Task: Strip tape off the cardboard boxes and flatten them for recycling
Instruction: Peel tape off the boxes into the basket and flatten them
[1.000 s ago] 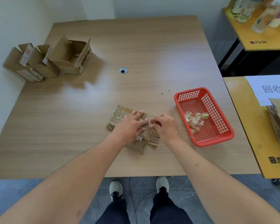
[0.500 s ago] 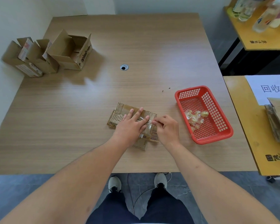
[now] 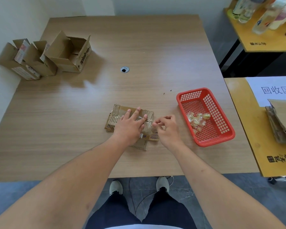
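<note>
**Tape coming off a flattened box**

Nearest, below the table (image 3: pixel 73 146) edge, are two grey shoes (image 3: pixel 116 187) on a dark floor.

On the table, the left hand (image 3: pixel 130 125) lies flat with straight, spread fingers pressing down on a flattened box (image 3: pixel 117 113). Clear tape (image 3: pixel 147 126) wrinkles across the cardboard beside and under those fingers. A small printed label (image 3: pixel 147 137) sits on the box's near edge, just right of the left wrist; its writing is too small to read.

Just to the right, the right hand (image 3: pixel 168 128) has its fingers curled, thumb and forefinger pinched together at the box's right edge, apparently on a thin strip of the tape.

Right of the right hand stands a red basket (image 3: pixel 221 138) holding crumpled tape scraps (image 3: pixel 196 120).

Further right, on a yellow side table (image 3: pixel 254 146), flattened cardboard (image 3: pixel 282 123) lies by a white sign (image 3: pixel 274 90) reading "回收区".

Beyond the left hand, a cable hole (image 3: pixel 124 69) is set in the table. Far to the left, three open boxes (image 3: pixel 69 53) stand together; the nearest one's side bears printing that looks like "simire".

At far right, blurred bottles (image 3: pixel 264 14) stand on another yellow table.
</note>
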{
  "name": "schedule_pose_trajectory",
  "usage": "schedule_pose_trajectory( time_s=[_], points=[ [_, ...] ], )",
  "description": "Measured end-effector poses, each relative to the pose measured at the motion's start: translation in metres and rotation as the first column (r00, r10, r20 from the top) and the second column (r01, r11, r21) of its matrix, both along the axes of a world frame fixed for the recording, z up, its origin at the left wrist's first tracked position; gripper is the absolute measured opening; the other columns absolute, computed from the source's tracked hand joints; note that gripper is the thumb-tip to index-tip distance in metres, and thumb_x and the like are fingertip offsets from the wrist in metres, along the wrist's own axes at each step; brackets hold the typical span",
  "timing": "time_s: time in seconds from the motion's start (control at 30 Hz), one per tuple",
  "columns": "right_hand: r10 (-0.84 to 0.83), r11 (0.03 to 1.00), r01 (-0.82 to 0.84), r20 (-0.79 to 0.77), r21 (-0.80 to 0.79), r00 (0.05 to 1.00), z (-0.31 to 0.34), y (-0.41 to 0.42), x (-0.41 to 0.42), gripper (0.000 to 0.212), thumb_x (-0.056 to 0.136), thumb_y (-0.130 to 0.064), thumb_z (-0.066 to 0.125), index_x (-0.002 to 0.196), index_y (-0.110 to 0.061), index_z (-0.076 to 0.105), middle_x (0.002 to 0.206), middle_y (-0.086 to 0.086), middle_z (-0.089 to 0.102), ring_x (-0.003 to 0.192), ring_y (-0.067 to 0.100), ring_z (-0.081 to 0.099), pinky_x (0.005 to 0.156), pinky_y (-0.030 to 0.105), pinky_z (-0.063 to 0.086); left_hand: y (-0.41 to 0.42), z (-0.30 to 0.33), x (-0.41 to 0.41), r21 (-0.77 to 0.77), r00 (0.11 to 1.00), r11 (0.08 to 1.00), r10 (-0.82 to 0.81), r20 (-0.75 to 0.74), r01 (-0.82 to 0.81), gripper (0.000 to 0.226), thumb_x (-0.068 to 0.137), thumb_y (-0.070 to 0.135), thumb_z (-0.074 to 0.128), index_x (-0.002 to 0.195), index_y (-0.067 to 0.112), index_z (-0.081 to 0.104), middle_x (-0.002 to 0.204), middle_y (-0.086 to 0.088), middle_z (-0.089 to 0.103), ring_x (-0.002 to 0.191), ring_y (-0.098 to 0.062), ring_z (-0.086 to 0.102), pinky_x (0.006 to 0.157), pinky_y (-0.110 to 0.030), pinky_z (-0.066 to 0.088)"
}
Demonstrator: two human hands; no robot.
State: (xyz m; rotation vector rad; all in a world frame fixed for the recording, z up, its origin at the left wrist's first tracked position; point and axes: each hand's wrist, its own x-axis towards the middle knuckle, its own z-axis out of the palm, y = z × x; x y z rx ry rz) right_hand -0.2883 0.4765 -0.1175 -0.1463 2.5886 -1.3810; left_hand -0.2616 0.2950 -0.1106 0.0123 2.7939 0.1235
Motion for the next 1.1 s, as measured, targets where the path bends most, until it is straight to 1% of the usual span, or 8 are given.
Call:
schedule_pose_trajectory(
  time_s=[0.07, 0.2, 0.3, 0.4, 0.6, 0.77, 0.9, 1.1],
  points=[
    [-0.023, 1.000, 0.022, 0.033, 0.015, 0.999, -0.001, -0.004, -0.002, 0.015, 0.092, -0.019, 0.076, 0.079, -0.024, 0.072, 0.102, 0.002, 0.060, 0.080, 0.008, 0.065, 0.079, 0.025, 0.053, -0.001, 0.004, 0.002, 0.002, 1.000, 1.000, -0.013, 0.007, 0.013, 0.052, 0.108, 0.050, 0.020, 0.159, 0.046, 0.012, 0.170, 0.007, -0.008, 0.156, -0.031, 0.004, 0.120, -0.049, 0.024],
    [-0.075, 0.996, 0.079, 0.089, -0.044, 0.993, 0.002, -0.011, -0.006, 0.012, 0.087, -0.022, 0.080, 0.089, -0.029, 0.071, 0.067, -0.004, 0.072, 0.065, 0.013, 0.072, 0.072, 0.039, 0.061, -0.003, 0.007, 0.002, 0.011, 0.999, 1.000, -0.023, 0.030, 0.023, 0.052, 0.108, 0.051, 0.021, 0.159, 0.047, 0.010, 0.170, 0.009, -0.010, 0.156, -0.031, 0.002, 0.120, -0.050, 0.024],
    [-0.114, 0.984, 0.133, 0.155, -0.120, 0.981, 0.004, -0.014, -0.008, 0.035, 0.081, -0.017, 0.086, 0.101, -0.033, 0.061, 0.066, 0.005, 0.071, 0.058, 0.014, 0.072, 0.064, 0.033, 0.060, -0.002, 0.007, 0.002, 0.017, 0.999, 1.000, -0.013, 0.036, 0.012, 0.052, 0.108, 0.051, 0.021, 0.159, 0.047, 0.010, 0.170, 0.009, -0.011, 0.156, -0.031, 0.001, 0.120, -0.051, 0.023],
    [-0.120, 0.993, 0.120, 0.087, 0.008, 0.989, 0.003, -0.012, -0.011, 0.019, 0.079, -0.028, 0.087, 0.079, -0.020, 0.070, 0.062, -0.003, 0.068, 0.053, -0.001, 0.061, 0.058, 0.017, 0.047, -0.001, 0.007, 0.003, 0.028, 0.999, 1.000, -0.001, 0.044, 0.000, 0.052, 0.108, 0.049, 0.021, 0.159, 0.047, 0.009, 0.170, 0.010, -0.013, 0.157, -0.030, -0.001, 0.121, -0.051, 0.021],
    [0.079, 0.971, -0.056, -0.093, 0.231, 0.992, -0.008, -0.006, -0.007, 0.020, 0.094, -0.032, 0.073, 0.087, -0.014, 0.079, 0.085, -0.003, 0.060, 0.079, 0.017, 0.060, 0.074, 0.031, 0.047, 0.000, 0.006, 0.002, 0.031, 0.998, 0.999, 0.007, 0.054, -0.008, 0.052, 0.109, 0.048, 0.021, 0.159, 0.046, 0.008, 0.169, 0.010, -0.014, 0.157, -0.030, -0.003, 0.121, -0.050, 0.020],
    [0.097, 0.976, -0.078, -0.084, 0.206, 0.992, -0.008, -0.011, 0.003, 0.024, 0.086, -0.038, 0.081, 0.089, -0.015, 0.073, 0.090, -0.001, 0.061, 0.075, 0.015, 0.062, 0.073, 0.030, 0.052, 0.001, 0.008, 0.001, 0.045, 0.997, 0.999, 0.013, 0.073, -0.016, 0.054, 0.109, 0.049, 0.023, 0.160, 0.045, 0.007, 0.169, 0.009, -0.015, 0.157, -0.031, -0.005, 0.124, -0.050, 0.018],
    [0.119, 0.969, -0.094, -0.098, 0.228, 0.988, -0.003, -0.017, 0.004, 0.024, 0.083, -0.023, 0.082, 0.076, -0.017, 0.059, 0.078, -0.005, 0.059, 0.076, 0.022, 0.058, 0.068, 0.038, 0.048, 0.000, 0.013, 0.001, 0.074, 0.994, 0.997, 0.015, 0.110, -0.023, 0.057, 0.107, 0.055, 0.023, 0.160, 0.045, 0.004, 0.168, 0.009, -0.017, 0.156, -0.030, -0.009, 0.124, -0.048, 0.014],
    [0.193, 0.963, -0.137, -0.239, 0.232, 0.952, -0.001, -0.011, 0.012, 0.008, 0.088, -0.013, 0.069, 0.091, -0.010, 0.075, 0.082, 0.004, 0.069, 0.076, 0.027, 0.067, 0.069, 0.045, 0.055, -0.002, 0.014, -0.004, 0.087, 0.990, 0.996, 0.008, 0.137, -0.020, 0.058, 0.107, 0.056, 0.020, 0.160, 0.045, 0.001, 0.168, 0.009, -0.019, 0.156, -0.030, -0.011, 0.124, -0.049, 0.011]
  ],
)
